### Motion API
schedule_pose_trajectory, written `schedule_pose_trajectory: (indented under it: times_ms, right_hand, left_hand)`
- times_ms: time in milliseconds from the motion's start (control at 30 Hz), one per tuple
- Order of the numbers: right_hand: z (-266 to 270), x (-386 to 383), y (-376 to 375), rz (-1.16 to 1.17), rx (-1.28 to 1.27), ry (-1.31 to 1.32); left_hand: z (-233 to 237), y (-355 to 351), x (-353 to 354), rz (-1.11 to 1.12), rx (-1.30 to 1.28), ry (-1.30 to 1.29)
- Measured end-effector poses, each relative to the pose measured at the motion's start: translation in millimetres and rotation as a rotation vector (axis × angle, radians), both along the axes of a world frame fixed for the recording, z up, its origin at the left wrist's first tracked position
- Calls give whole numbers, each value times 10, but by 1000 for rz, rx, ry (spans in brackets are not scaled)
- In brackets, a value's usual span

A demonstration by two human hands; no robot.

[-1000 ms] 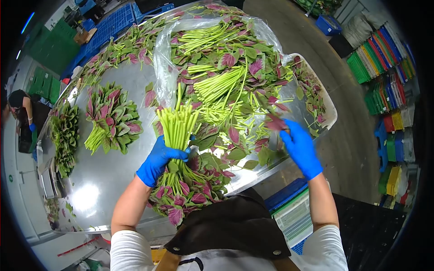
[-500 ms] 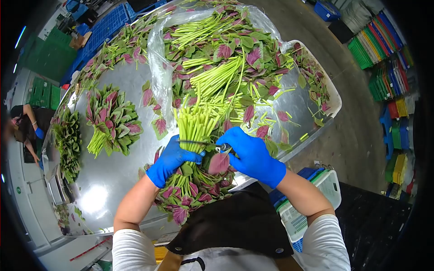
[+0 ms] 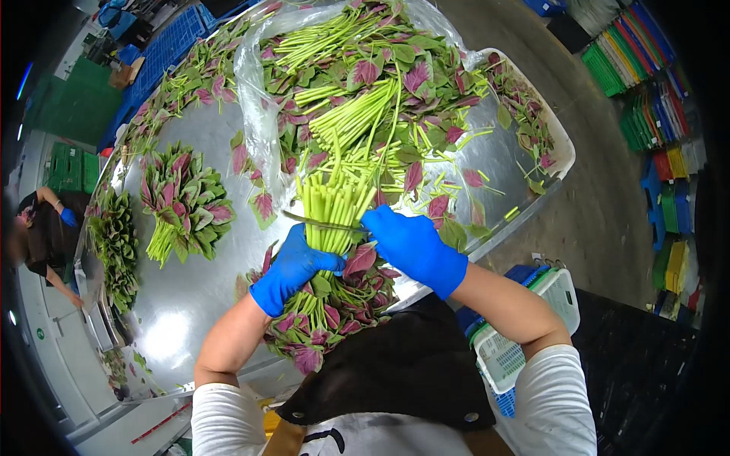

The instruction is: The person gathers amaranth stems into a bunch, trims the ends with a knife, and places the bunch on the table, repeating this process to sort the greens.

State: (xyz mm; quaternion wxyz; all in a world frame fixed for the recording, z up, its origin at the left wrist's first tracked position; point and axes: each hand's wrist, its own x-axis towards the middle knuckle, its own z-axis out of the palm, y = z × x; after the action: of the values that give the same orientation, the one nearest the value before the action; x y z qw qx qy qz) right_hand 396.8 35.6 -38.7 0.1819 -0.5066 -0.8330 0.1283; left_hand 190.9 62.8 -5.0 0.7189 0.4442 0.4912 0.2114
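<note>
One bunch of greens (image 3: 338, 300) is lying over the near edge of the metal table (image 3: 190, 296); the left hand (image 3: 289, 270) is clenching it; the right hand (image 3: 418, 247) is grasping a knife (image 3: 327, 224) across its stems (image 3: 323, 201), apparently cutting, which is calling for fingers clear of the blade; a plastic bag (image 3: 255, 95) is edging more greens (image 3: 353, 118); a pale tray (image 3: 564, 152) is holding loose leaves (image 3: 532, 125).

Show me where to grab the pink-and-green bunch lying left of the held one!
Grip the bunch by its pale stems, probably best from the near side, fingers wrapped around. They gather narrow there and point towards you, while the leaves fan out wide and might get squashed.
</note>
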Motion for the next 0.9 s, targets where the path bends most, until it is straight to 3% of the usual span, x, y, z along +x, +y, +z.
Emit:
schedule_pose_trajectory:
  times_ms: [100, 233, 333, 367, 433, 500, 600, 700, 767, 833, 900]
  right_hand:
    - [-131, 80, -103, 15, -1, 65]
    - [10, 114, -106, -37, 8, 39]
    - [-275, 374, -206, -46, -58, 68]
    - [-660, 618, -328, -118, -125, 212]
    - [-947, 1152, -433, -638, -488, 312]
    - [-680, 1293, -464, -516, -448, -133]
    - [-597, 1325, -307, -452, -445, -80]
    - [-445, 1223, -147, -376, -279, -363]
    - [29, 913, 24, -236, -51, -169]
    - [663, 407, 174, 35, -64, 308]
    - [934, -59, 203, 231, -77, 420]
  left_hand:
    - [-29, -37, 33, -39, -91, -9]
    - [-64, -23, 176, -101, 23, -11]
    - [-53, -71, 253, -63, -38, 39]
    - [44, -74, 219, -25, -87, -27]
    - [257, -93, 35, 21, 28, 15]
    - [382, -82, -142, 51, 88, 42]
    - [426, -87, -233, 180, 223, 20]
    - [672, -29, -477, 249, 239, -123]
    - [750, 31, -615, 306, 264, -316]
    - [812, 51, -690, 337, 325, -448]
    - [808, 42, -712, 315, 350, -566]
